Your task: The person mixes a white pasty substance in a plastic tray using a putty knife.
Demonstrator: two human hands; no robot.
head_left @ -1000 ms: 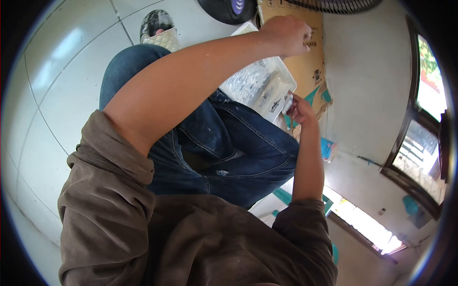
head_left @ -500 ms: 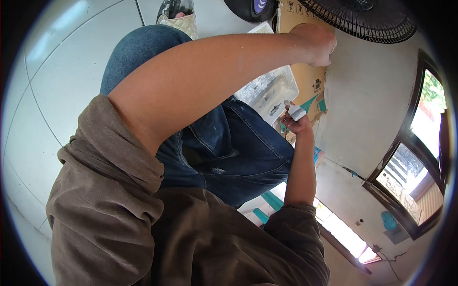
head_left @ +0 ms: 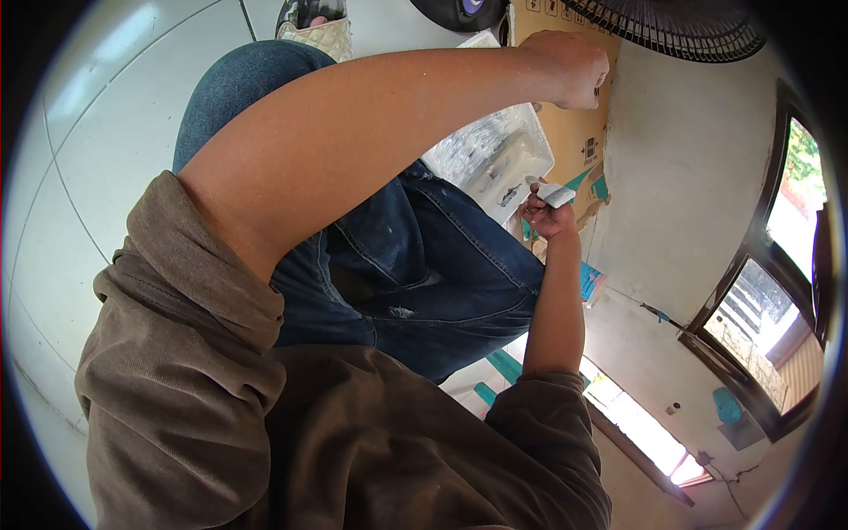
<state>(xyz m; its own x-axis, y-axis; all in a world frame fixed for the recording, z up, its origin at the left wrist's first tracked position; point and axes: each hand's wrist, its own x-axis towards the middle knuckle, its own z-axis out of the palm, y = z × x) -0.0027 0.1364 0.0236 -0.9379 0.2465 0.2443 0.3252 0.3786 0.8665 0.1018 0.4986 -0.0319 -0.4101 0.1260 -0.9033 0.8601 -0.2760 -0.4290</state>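
Observation:
My left arm reaches across the upper middle of the head view. My left hand is closed, its fingers curled in front of a cardboard box near the wall; whatever it holds is hidden. Lower down, my right hand grips a small putty knife whose flat blade is coated greyish white. Just left of that hand stands a white tub smeared with white and grey paste, partly covered by my left forearm and my jeans.
A black fan stands at the top right, its round base on the tiled floor. The plain wall runs along the right, up to a dark-framed window. My foot shows at the top.
My left hand has shifted slightly left and up, away from the wall. My right hand stays nearly in place with the putty knife, which is turned a little. The view has shifted slightly.

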